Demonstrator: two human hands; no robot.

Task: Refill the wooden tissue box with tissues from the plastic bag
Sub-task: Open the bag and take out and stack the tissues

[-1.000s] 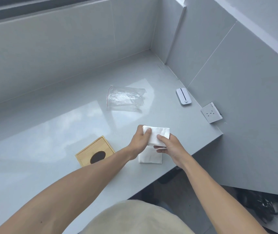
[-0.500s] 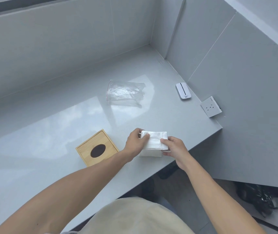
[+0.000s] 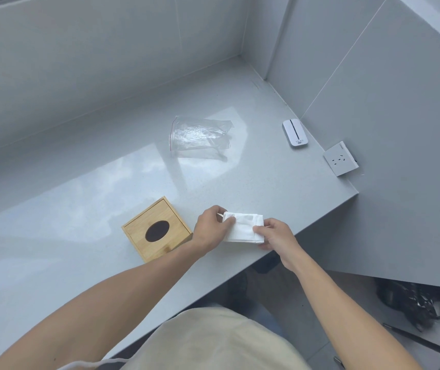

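Tissues [image 3: 243, 227]: white folded stack, held over the tabletop [image 3: 85, 214] near its front edge, about 5 o'clock from the tabletop's centre. Left hand [image 3: 211, 228]: grip closed on the stack's left end, thumb on top, fingers curled over the far corner. Right hand [image 3: 276, 235]: grip pinching the stack's right end, thumb on top, fingers beneath. Box [image 3: 157, 230]: wooden, square, dark oval slot in the lid, standing on the tabletop just beside the left hand at its 9 o'clock; whether the wrist touches it cannot be told. Bag [image 3: 200, 137]: clear plastic, red strip along its left edge, crumpled and lying flat, well apart from the stack at its 11 o'clock. White device [image 3: 295, 133]: small, rounded, dark stripe down the middle, near the right wall at the bag's 3 o'clock. Socket [image 3: 341, 158]: white plate at the wall, 4 o'clock of the device.
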